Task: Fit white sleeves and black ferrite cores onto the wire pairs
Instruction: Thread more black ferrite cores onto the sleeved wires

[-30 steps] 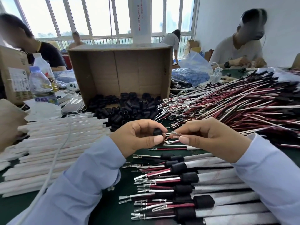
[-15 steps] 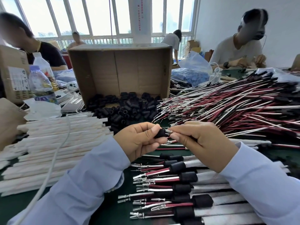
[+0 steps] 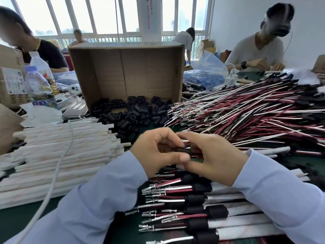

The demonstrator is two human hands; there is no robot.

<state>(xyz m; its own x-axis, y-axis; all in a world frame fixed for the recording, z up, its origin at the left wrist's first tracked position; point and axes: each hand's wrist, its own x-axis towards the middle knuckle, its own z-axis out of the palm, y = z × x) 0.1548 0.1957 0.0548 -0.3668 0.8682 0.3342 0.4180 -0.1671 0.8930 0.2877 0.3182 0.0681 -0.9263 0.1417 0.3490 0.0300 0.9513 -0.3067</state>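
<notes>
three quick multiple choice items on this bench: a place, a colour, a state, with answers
1. The white sleeves lie: A) at far right B) left of the left hand C) in a lap.
2. The loose cores by the cardboard box are: A) blue B) white C) black.
3. The left hand is: A) pinching a core B) flat on the table C) raised, empty.
B: they stack at left. C: the pile is black. A: its fingers pinch a black core at the wire pair in the right hand.
</notes>
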